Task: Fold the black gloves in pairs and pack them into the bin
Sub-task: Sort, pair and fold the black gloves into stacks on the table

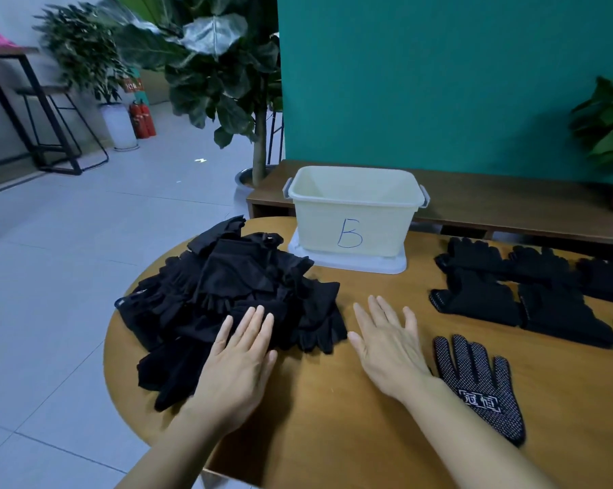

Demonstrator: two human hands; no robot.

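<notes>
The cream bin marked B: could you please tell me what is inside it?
Inside the bin only bare inner back and side walls show; nothing rises into view. Its floor is hidden behind the front wall, so anything lying flat there cannot be seen.

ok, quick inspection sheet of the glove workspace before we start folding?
Surface: round wooden table.
Job's things: loose pile of black gloves at left; bin marked B at the back, on a white lid, no gloves seen inside; laid-out gloves at right; one dotted glove flat beside the right wrist.
Clutter: nothing seen.
Grippers: left hand open, fingers on the pile; right hand open over bare wood.
Cables: nothing seen.
Surroundings: bench, teal wall, potted plants, fire extinguishers.
</notes>
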